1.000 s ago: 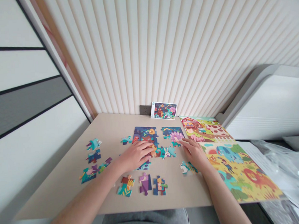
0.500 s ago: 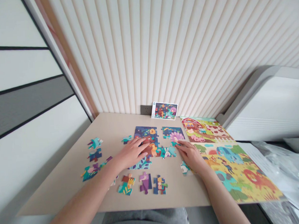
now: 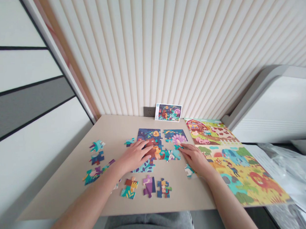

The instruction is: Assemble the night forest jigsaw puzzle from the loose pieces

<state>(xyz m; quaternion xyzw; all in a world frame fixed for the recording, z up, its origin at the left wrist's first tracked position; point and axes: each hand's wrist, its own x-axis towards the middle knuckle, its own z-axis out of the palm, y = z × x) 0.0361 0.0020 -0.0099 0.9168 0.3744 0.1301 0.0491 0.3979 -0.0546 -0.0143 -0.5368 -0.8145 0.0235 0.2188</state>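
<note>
My left hand (image 3: 136,157) lies with fingers spread over the joined jigsaw section (image 3: 149,133) showing a bear and a fox, holding nothing. To its right is a smaller joined section with a peacock (image 3: 174,135), a narrow gap apart at the top. My right hand (image 3: 195,156) has its fingers stretched out, the tips touching the lower right edge of the peacock section. Below the gap, a rabbit piece (image 3: 171,155) joins the bear section's lower right. A loose piece with white and teal (image 3: 188,170) lies beside my right hand, partly covered by it.
Loose jigsaw pieces lie at the left (image 3: 97,158) and along the front (image 3: 149,187). A picture card (image 3: 168,112) leans against the wall by a socket (image 3: 149,111). Two finished puzzles, a farm (image 3: 211,132) and a savanna (image 3: 242,174), cover the table's right side.
The peacock section has slid slightly left, narrowing the gap to the bear section. My right fingertips stay at its lower edge, and my left hand has hardly moved.
</note>
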